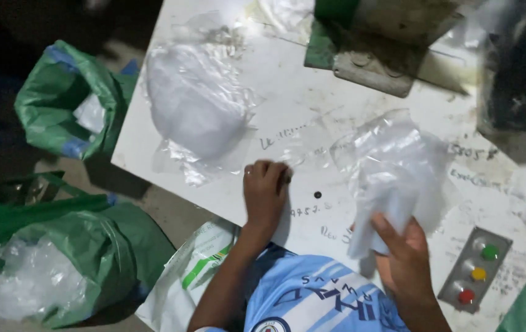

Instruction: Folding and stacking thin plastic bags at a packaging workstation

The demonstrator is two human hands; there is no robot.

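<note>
Head view, looking down on a white surface (337, 123), scuffed and scribbled on.

Right hand (406, 258): fingers closed on the lower edge of a clear plastic bag (392, 166); thumb lies across the film, the rest curl beneath. The bag rises crumpled from the hand and its upper part rests on the surface, right of centre.

Left hand (265, 192): knuckles up, fingers curled and pressed together, fingertips down on the surface. Whether they pin a corner of film I cannot tell; the thin plastic there is nearly invisible.

A second bag (195, 101), with white contents, lies flat at the upper left of the surface, well apart from both hands. A grey control box (476, 273) with green, yellow and red buttons sits just beside the right hand. A green-based metal fixture (374, 43) stands at the top edge. Green sacks (66, 98) sit on the floor to the left, one holding more clear film.

Risks, as judgement:
- Film is slippery and held only at one edge; a loose pinch could let the bag slide out.
- A sweep of the right wrist could strike the buttons, since the box is so near.
- The second bag overhangs the left edge; a tug on neighbouring film could drag it off to the floor.
- Dim light and transparent film make layers hard to tell apart.
</note>
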